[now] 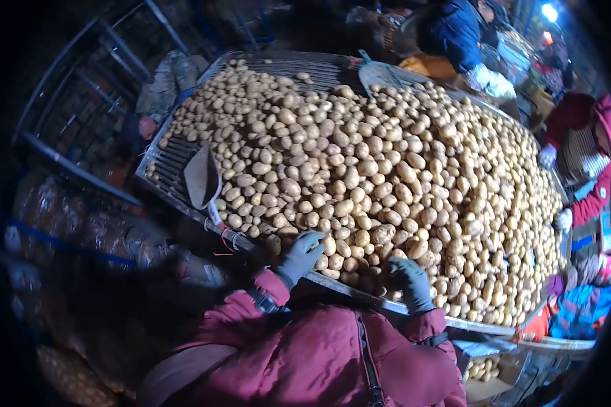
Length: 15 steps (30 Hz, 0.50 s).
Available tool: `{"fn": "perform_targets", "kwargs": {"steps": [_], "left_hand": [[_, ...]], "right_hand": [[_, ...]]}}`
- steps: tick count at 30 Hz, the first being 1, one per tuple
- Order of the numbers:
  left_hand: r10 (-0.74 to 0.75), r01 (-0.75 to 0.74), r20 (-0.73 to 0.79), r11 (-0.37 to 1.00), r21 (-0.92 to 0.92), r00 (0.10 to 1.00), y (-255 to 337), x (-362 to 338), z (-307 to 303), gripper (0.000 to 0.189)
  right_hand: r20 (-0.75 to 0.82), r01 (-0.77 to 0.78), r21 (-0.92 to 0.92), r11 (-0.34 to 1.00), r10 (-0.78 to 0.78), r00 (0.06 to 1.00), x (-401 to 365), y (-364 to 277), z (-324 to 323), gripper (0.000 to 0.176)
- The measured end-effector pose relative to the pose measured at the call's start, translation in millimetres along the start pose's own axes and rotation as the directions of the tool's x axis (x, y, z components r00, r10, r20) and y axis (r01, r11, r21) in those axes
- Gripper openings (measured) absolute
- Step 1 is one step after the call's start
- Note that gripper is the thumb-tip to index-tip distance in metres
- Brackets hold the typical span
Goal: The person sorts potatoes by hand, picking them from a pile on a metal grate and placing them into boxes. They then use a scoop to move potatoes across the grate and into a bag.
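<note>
A large heap of potatoes (387, 183) covers the wide slatted table (299, 64) before me. My left hand (303, 258), in a grey-green glove, is over the heap's near edge with its fingers reaching out onto the potatoes. To the right, my right hand (412, 283) wears a similar glove and rests at the near rim, fingers loosely bent and apart among the potatoes. Neither palm shows, and I see no potato lifted in either hand. A pale scoop (202, 178) lies on the slats beyond my left hand.
A second scoop (379, 73) lies at the far edge. Co-workers stand along the far right; one has a white-gloved hand (490, 81) near a sack. Metal rails (81, 169) stand at left. Below the near right edge is a box with potatoes (483, 370).
</note>
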<state>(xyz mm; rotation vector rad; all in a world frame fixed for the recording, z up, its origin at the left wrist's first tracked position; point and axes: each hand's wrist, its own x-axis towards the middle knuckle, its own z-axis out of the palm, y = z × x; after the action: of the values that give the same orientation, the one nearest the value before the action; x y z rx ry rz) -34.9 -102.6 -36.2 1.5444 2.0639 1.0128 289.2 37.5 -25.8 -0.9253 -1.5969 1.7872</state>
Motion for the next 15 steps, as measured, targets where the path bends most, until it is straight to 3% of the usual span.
{"fn": "perform_targets", "kwargs": {"steps": [1, 2, 3, 4, 5, 8, 9, 10, 12, 13, 14, 15], "left_hand": [[-0.010, 0.010, -0.029, 1.000, 0.012, 1.000, -21, -14, 1, 0.031], [0.023, -0.016, -0.074, 0.996, 0.093, 0.997, -42, -28, 2, 0.032], [0.053, -0.032, -0.113, 0.984, 0.178, 0.992, -39, -36, -7, 0.034], [-0.197, 0.199, -0.071, 0.980, 0.027, 0.978, -34, -50, -16, 0.037], [-0.183, 0.185, -0.100, 0.983, 0.011, 0.978, -41, -60, -21, 0.037], [-0.255, 0.242, -0.249, 0.967, -0.081, 0.934, -60, -87, -39, 0.036], [-0.377, 0.369, -0.232, 0.926, -0.077, 0.897, -47, -85, -57, 0.036], [-0.395, 0.380, -0.257, 0.919, -0.107, 0.882, -44, -87, -70, 0.034], [-0.382, 0.368, -0.357, 0.923, -0.109, 0.852, -63, -99, -91, 0.034], [-0.240, 0.281, -0.435, 0.959, 0.031, 0.868, -80, -104, -102, 0.032], [-0.252, 0.292, -0.444, 0.956, 0.024, 0.860, -88, -104, -109, 0.032], [-0.346, 0.285, -0.521, 0.938, -0.195, 0.780, -95, -100, -119, 0.032]], "right_hand": [[0.075, -0.330, 0.396, 0.857, 0.328, 0.942, -3, -38, 24, 0.030], [0.157, 0.182, -0.185, 0.966, -0.154, 0.975, 0, -15, 28, 0.030], [0.185, -0.086, 0.040, 0.995, 0.077, 0.980, -1, -14, 36, 0.030], [0.263, -0.360, 0.241, 0.901, 0.297, 0.918, -1, -14, 44, 0.030], [0.281, -0.471, 0.327, 0.819, 0.392, 0.876, -2, -18, 51, 0.029], [0.391, -0.401, 0.271, 0.875, 0.280, 0.876, 8, -6, 51, 0.033], [0.403, -0.352, 0.139, 0.926, 0.272, 0.874, 13, -15, 55, 0.033], [0.416, -0.431, 0.213, 0.877, 0.317, 0.852, 15, -21, 58, 0.032], [0.401, -0.479, 0.170, 0.861, 0.383, 0.832, 22, -26, 66, 0.032], [0.413, -0.482, 0.157, 0.862, 0.387, 0.825, 24, -29, 73, 0.032], [0.411, -0.425, 0.089, 0.901, 0.355, 0.840, 26, -32, 80, 0.031], [0.409, -0.363, 0.023, 0.931, 0.323, 0.853, 28, -33, 88, 0.031]]}}
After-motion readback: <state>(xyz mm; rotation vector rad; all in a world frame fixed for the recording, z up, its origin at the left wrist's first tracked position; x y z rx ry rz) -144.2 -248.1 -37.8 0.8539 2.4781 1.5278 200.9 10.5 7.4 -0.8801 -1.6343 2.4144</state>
